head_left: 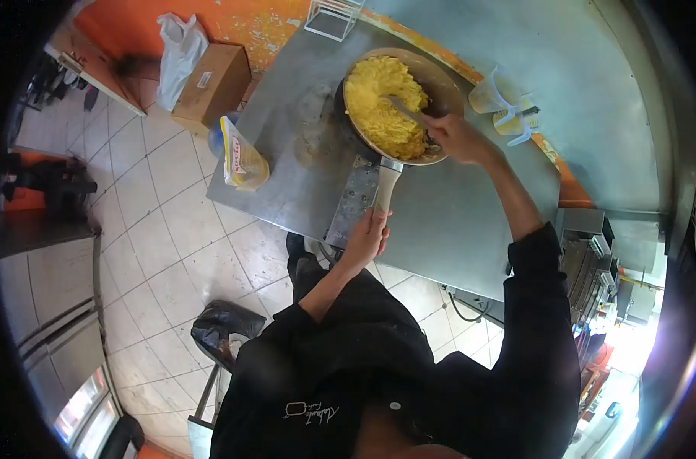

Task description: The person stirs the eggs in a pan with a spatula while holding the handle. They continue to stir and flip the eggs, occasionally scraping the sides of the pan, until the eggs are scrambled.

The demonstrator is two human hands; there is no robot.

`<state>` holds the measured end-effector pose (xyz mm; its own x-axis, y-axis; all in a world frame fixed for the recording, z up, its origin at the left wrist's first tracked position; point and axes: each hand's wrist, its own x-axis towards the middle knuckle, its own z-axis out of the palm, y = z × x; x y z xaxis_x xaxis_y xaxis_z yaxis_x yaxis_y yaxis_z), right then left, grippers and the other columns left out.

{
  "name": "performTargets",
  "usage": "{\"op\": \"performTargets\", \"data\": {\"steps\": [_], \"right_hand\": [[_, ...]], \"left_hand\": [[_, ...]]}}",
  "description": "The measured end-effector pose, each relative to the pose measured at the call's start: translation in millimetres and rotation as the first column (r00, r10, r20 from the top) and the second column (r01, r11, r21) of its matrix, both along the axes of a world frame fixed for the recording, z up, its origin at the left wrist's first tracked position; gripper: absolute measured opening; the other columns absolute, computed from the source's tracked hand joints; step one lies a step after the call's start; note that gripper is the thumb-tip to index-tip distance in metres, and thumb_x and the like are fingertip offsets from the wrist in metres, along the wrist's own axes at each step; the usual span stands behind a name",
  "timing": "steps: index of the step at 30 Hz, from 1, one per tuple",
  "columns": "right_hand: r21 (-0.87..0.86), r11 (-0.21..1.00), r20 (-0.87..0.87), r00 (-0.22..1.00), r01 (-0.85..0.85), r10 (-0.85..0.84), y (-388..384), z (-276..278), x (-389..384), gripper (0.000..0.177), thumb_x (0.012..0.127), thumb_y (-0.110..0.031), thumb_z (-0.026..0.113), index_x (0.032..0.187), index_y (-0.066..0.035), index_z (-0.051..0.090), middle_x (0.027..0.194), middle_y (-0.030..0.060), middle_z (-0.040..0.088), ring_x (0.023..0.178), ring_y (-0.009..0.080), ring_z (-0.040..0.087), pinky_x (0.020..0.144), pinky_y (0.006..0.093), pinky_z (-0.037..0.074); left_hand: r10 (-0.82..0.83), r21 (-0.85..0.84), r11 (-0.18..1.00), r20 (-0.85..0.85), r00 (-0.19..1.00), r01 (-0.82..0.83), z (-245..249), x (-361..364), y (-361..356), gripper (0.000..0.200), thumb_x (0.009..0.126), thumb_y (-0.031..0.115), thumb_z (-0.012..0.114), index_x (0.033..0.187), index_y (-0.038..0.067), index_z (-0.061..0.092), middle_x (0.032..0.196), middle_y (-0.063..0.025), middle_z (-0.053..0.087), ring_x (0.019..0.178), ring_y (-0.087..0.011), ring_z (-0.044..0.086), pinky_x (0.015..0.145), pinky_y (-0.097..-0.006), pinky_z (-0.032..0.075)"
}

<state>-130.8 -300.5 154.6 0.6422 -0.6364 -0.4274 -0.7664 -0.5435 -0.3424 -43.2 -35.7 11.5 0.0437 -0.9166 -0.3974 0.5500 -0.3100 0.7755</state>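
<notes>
A frying pan (443,83) with a light inner wall stands at the back of the metal counter. Yellow crumbly food, like scrambled egg (378,99), fills much of it, heaped toward the left side. My left hand (367,236) is wrapped round the pan's pale handle (388,186), near its end. Over the pan's right rim, my right hand (459,139) grips a greyish spatula (406,109). The spatula's tip is sunk in the food, so its exact shape is hidden.
Left on the metal counter (440,222) stands a yellow-and-white food bag (244,162). Two plastic measuring jugs (492,92) are behind the pan at right, near a white wire rack's opposite side. A cardboard box (212,86) and a black bag (224,327) lie off the counter.
</notes>
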Motion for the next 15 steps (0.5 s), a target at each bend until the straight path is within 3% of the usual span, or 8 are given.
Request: {"op": "performTargets", "data": {"steps": [1, 3, 4, 6, 7, 9, 12, 15], "right_hand": [[0.001, 1.0, 0.0, 1.0, 0.006, -0.006, 20, 17, 0, 0.034, 0.094, -0.014, 0.051, 0.125, -0.006, 0.06, 0.085, 0.016, 0.069, 0.079, 0.0362, 0.067, 0.068, 0.0444, 0.05], [-0.189, 0.958, -0.208, 0.963, -0.214, 0.173, 60, 44, -4, 0.03, 0.091, -0.009, 0.051, 0.118, -0.004, 0.061, 0.084, 0.017, 0.069, 0.078, 0.0382, 0.067, 0.069, 0.0463, 0.052], [-0.187, 0.958, -0.207, 0.962, -0.218, 0.179, 67, 44, -6, 0.03, 0.091, -0.009, 0.051, 0.118, -0.004, 0.061, 0.084, 0.017, 0.069, 0.078, 0.0382, 0.067, 0.069, 0.0463, 0.052], [-0.267, 0.923, -0.458, 0.879, -0.277, 0.131, 73, 42, -16, 0.019, 0.087, -0.008, 0.05, 0.101, 0.001, 0.059, 0.088, 0.0216, 0.068, 0.086, 0.0397, 0.066, 0.074, 0.0515, 0.053], [-0.268, 0.925, -0.455, 0.882, -0.271, 0.127, 64, 35, -20, 0.019, 0.087, -0.008, 0.05, 0.101, 0.001, 0.059, 0.088, 0.0216, 0.068, 0.086, 0.0397, 0.066, 0.074, 0.0515, 0.053], [-0.366, 0.913, -0.283, 0.956, -0.177, 0.072, 27, 8, -23, 0.03, 0.086, -0.003, 0.048, 0.115, -0.005, 0.056, 0.084, 0.0241, 0.066, 0.084, 0.0421, 0.065, 0.071, 0.0523, 0.052], [-0.338, 0.918, -0.268, 0.956, -0.206, 0.115, -5, -31, -21, 0.032, 0.086, -0.004, 0.049, 0.118, -0.003, 0.053, 0.086, 0.023, 0.066, 0.084, 0.042, 0.065, 0.07, 0.0517, 0.052], [-0.243, 0.939, -0.218, 0.957, -0.244, 0.193, 49, 14, -12, 0.035, 0.084, -0.002, 0.052, 0.118, 0.0, 0.051, 0.084, 0.0226, 0.065, 0.082, 0.0421, 0.065, 0.069, 0.0497, 0.053]], "left_hand": [[-0.006, 0.001, 1.0, 0.0, 1.0, 0.006, 0, -1, 0, 0.042, 0.104, 0.04, 0.039, 0.119, 0.003, 0.051, 0.069, 0.0005, 0.049, 0.045, -0.0051, 0.043, 0.04, -0.0215, 0.036], [0.0, 0.025, 1.0, -0.035, 0.999, 0.001, 0, 0, -1, 0.042, 0.104, 0.04, 0.039, 0.118, 0.003, 0.05, 0.069, 0.0009, 0.049, 0.045, -0.0049, 0.043, 0.04, -0.0215, 0.036], [0.005, 0.027, 1.0, -0.033, 0.999, -0.004, -1, 1, -1, 0.042, 0.104, 0.04, 0.039, 0.118, 0.003, 0.05, 0.069, 0.0009, 0.049, 0.045, -0.0049, 0.043, 0.04, -0.0215, 0.036], [-0.022, 0.013, 1.0, -0.042, 0.999, 0.023, -2, 1, 0, 0.045, 0.103, 0.043, 0.039, 0.124, 0.005, 0.049, 0.072, 0.0003, 0.048, 0.047, -0.0063, 0.043, 0.043, -0.0227, 0.035], [-0.027, 0.014, 1.0, -0.038, 0.999, 0.028, -3, 1, 0, 0.045, 0.103, 0.043, 0.039, 0.124, 0.005, 0.049, 0.072, 0.0003, 0.048, 0.047, -0.0063, 0.043, 0.043, -0.0227, 0.035], [-0.005, 0.009, 1.0, -0.004, 1.0, 0.005, -4, 0, -1, 0.042, 0.104, 0.041, 0.039, 0.117, 0.002, 0.05, 0.069, 0.0011, 0.048, 0.045, -0.0047, 0.043, 0.041, -0.0217, 0.036], [-0.007, 0.028, 1.0, -0.018, 1.0, 0.007, 2, 1, -1, 0.043, 0.103, 0.042, 0.039, 0.117, 0.002, 0.05, 0.069, 0.001, 0.048, 0.045, -0.0051, 0.043, 0.041, -0.0218, 0.036], [-0.047, -0.031, 0.998, -0.037, 0.998, 0.045, -2, 5, 1, 0.049, 0.102, 0.047, 0.039, 0.124, 0.004, 0.049, 0.073, 0.0007, 0.048, 0.049, -0.0059, 0.044, 0.044, -0.0222, 0.036]]}}
